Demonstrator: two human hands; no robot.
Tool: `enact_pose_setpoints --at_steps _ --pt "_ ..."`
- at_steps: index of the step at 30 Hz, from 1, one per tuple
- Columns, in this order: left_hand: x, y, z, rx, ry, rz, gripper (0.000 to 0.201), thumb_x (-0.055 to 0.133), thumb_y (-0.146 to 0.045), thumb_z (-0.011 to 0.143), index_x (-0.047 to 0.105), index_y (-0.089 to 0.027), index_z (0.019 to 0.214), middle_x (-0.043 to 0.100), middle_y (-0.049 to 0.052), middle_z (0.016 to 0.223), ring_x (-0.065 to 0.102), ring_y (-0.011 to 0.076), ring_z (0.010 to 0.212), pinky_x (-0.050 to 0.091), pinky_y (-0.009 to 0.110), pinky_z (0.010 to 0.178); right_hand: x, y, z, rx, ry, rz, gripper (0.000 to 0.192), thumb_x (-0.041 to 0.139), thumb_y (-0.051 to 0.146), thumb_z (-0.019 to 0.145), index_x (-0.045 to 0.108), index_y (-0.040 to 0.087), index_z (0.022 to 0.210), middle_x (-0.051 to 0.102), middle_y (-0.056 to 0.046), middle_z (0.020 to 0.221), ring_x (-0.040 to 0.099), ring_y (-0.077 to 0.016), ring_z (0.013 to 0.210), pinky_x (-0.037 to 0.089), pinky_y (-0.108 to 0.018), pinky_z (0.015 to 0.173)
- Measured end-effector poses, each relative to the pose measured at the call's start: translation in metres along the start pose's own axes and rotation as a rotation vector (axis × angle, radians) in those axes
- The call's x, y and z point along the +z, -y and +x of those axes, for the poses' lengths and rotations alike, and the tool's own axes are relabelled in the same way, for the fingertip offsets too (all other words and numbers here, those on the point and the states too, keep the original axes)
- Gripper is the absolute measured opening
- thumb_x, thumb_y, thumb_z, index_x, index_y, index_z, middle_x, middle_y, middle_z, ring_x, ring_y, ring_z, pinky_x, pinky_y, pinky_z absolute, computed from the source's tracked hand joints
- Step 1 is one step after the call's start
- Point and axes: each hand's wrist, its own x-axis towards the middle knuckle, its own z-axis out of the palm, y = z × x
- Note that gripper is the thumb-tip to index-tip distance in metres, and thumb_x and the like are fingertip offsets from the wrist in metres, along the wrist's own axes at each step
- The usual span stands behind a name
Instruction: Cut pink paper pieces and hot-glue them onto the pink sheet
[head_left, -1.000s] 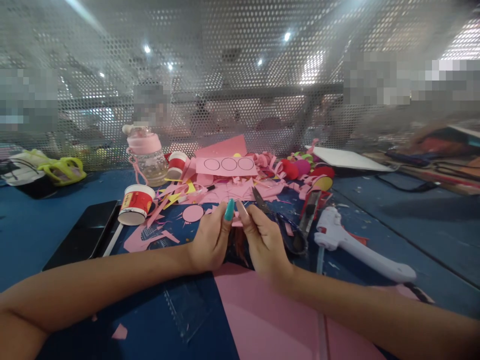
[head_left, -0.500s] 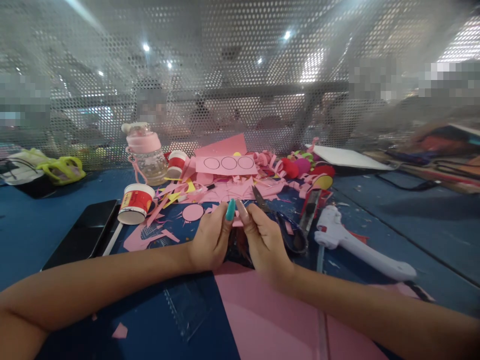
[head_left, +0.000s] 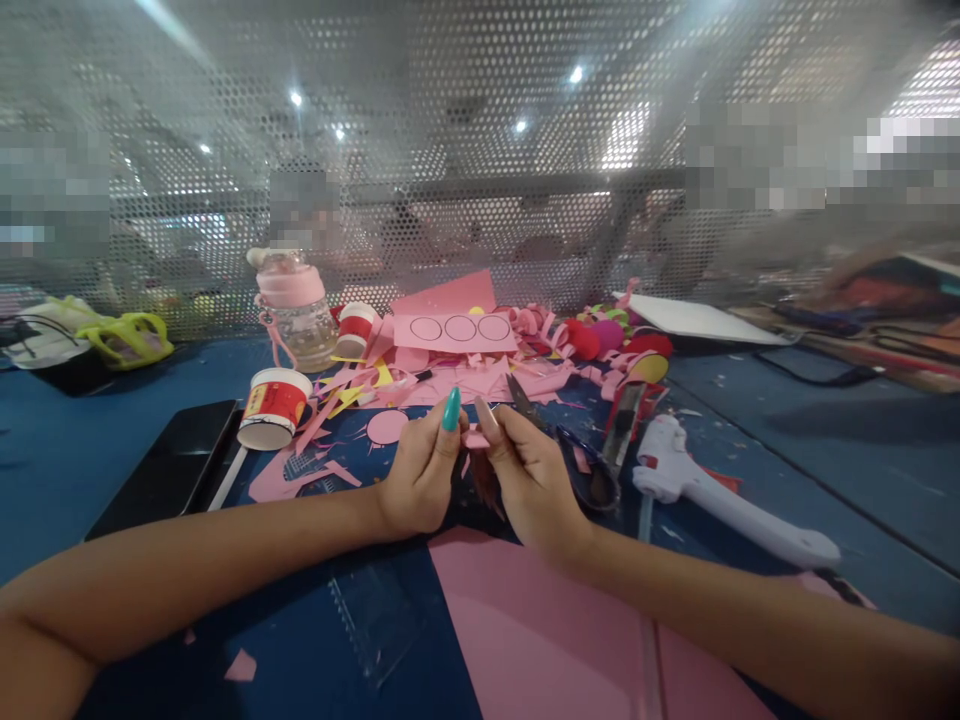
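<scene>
Between the left hand [head_left: 420, 465] and the right hand [head_left: 538, 480], a small piece of pink paper [head_left: 475, 439] is held above the middle of the blue surface [head_left: 300, 620]. Its right side is pinched by the thumb and fingers of the right hand, and its other side is gripped by the left hand. Both hands are nearly closed, and only a narrow gap is left between them. What is in the shade under the fingers cannot be told clearly. Nearer to the front, a large pink sheet [head_left: 525, 620] is spread. Just beside the right hand, scissors [head_left: 528, 403] are placed; farther right, a cutter [head_left: 622, 430] and a white glue gun [head_left: 697, 488] can be seen. On the left side, a phone [head_left: 169, 465] and a red paper cup [head_left: 274, 408] are found. Beyond the hands, pink scraps [head_left: 457, 386] are scattered, with a circle-marked strip [head_left: 457, 342] behind them.
</scene>
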Motion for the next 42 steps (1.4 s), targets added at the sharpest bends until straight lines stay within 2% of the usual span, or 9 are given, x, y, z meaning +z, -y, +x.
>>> enact_pose_setpoints --at_steps 4,12,17,20,24,31,35,39,42 --pt "-0.002 -0.003 0.004 -0.038 0.04 0.167 0.027 0.027 -0.034 0.093 0.046 -0.018 0.082 0.046 -0.004 0.055 0.042 0.0096 0.048 0.031 0.024 0.049 0.001 -0.001 0.001 0.032 -0.019 0.002 0.03 0.041 0.037 0.088 0.036 0.021 0.063 0.033 0.007 0.05 0.031 -0.0069 0.043 0.027 -0.021 0.039" --pt "-0.003 -0.002 0.01 -0.101 0.054 0.399 0.027 0.026 -0.032 0.092 0.032 -0.02 0.069 0.041 -0.005 0.051 0.038 0.01 0.045 0.028 0.024 0.047 0.0 -0.006 0.001 0.047 -0.123 -0.027 0.028 0.038 0.039 0.088 0.037 0.021 0.067 0.037 0.007 0.054 0.037 -0.0079 0.047 0.031 -0.021 0.044" --pt "-0.004 -0.002 0.011 -0.039 0.065 0.438 0.025 0.027 -0.028 0.091 0.032 -0.02 0.068 0.039 -0.006 0.05 0.035 0.0095 0.042 0.025 0.024 0.045 -0.002 -0.005 -0.002 0.046 -0.033 -0.101 0.031 0.039 0.039 0.088 0.037 0.021 0.063 0.036 0.007 0.047 0.035 -0.0076 0.042 0.03 -0.021 0.043" --pt "-0.005 -0.002 0.01 -0.008 0.069 0.351 0.023 0.029 -0.027 0.091 0.036 -0.02 0.071 0.039 -0.006 0.05 0.034 0.0088 0.042 0.025 0.023 0.045 -0.002 -0.004 -0.001 0.032 -0.033 -0.137 0.03 0.037 0.039 0.089 0.038 0.021 0.065 0.037 0.006 0.05 0.037 -0.0083 0.044 0.031 -0.021 0.043" --pt "-0.004 0.001 0.008 -0.03 0.094 0.057 0.027 0.027 -0.032 0.092 0.041 -0.018 0.075 0.042 -0.005 0.052 0.037 0.0081 0.044 0.03 0.022 0.046 -0.001 -0.002 0.001 0.055 -0.02 -0.084 0.032 0.033 0.041 0.09 0.039 0.021 0.066 0.037 0.006 0.051 0.038 -0.0084 0.045 0.033 -0.022 0.044" --pt "-0.001 0.001 0.011 -0.198 0.065 -0.162 0.029 0.044 -0.036 0.086 0.036 -0.018 0.065 0.036 -0.006 0.052 0.035 0.0058 0.045 0.031 0.019 0.043 -0.001 -0.005 0.001 0.075 -0.014 0.005 0.03 0.036 0.042 0.089 0.04 0.021 0.068 0.036 0.006 0.053 0.038 -0.0087 0.045 0.032 -0.021 0.04" --pt "0.001 0.003 0.013 -0.265 0.098 -0.326 0.026 0.043 -0.041 0.086 0.042 -0.018 0.072 0.038 -0.006 0.055 0.038 0.0061 0.044 0.033 0.019 0.041 -0.001 -0.007 0.0 0.09 0.007 0.066 0.03 0.035 0.043 0.089 0.041 0.021 0.069 0.036 0.007 0.051 0.035 -0.0077 0.043 0.032 -0.021 0.039" --pt "0.001 0.006 0.012 -0.263 0.163 -0.366 0.031 0.038 -0.046 0.086 0.05 -0.018 0.084 0.038 -0.006 0.053 0.037 0.0069 0.041 0.032 0.02 0.038 0.0 -0.005 0.001 0.084 0.009 0.092 0.03 0.037 0.042 0.088 0.044 0.02 0.07 0.038 0.006 0.051 0.036 -0.0069 0.043 0.03 -0.02 0.04" --pt "0.001 0.006 0.012 -0.234 0.15 -0.323 0.029 0.04 -0.044 0.086 0.051 -0.017 0.082 0.042 -0.004 0.057 0.041 0.0074 0.046 0.037 0.02 0.043 0.0 -0.005 0.002 0.094 0.0 0.122 0.03 0.037 0.044 0.088 0.047 0.02 0.073 0.038 0.006 0.051 0.035 -0.0066 0.041 0.028 -0.02 0.038"
